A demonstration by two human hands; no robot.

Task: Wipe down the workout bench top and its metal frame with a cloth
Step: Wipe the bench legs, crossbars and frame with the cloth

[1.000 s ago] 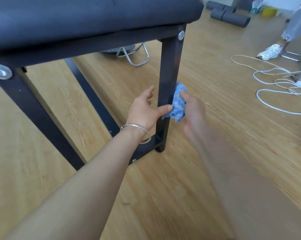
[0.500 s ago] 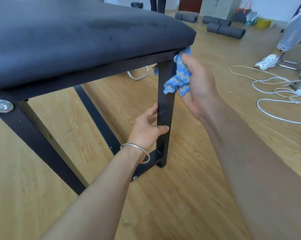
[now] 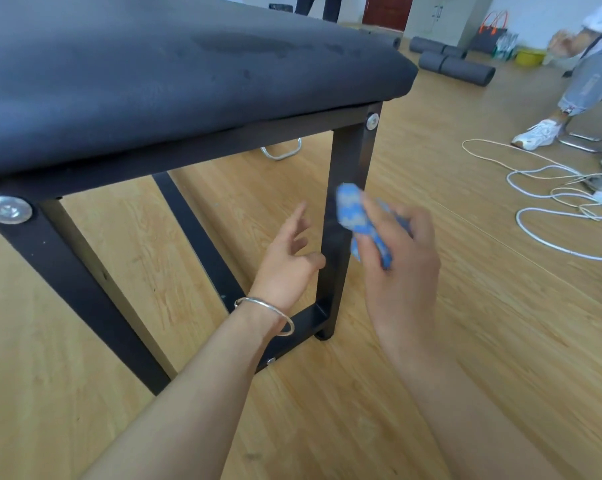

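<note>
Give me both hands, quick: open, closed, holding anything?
Left hand: open, fingers spread, holding nothing, thumb beside the bench leg.
Right hand: gripping the blue cloth, next to that leg.

Charcoal bench top [image 3: 154, 81] on a matte black frame [image 3: 348, 161]; the cloth [image 3: 353, 216] is blue with pale zigzags. Honey wood-grain floor [image 3: 431, 375], white cord [image 3: 518, 223] far right.

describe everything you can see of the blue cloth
The blue cloth is a soft fabric with a pale zigzag pattern, bunched into a wad. The right hand grips it, fingers curled round its lower part, with the rounded top poking out. It sits at mid-height of the bench's black metal leg, at its right edge; blur hides whether it touches.
</note>
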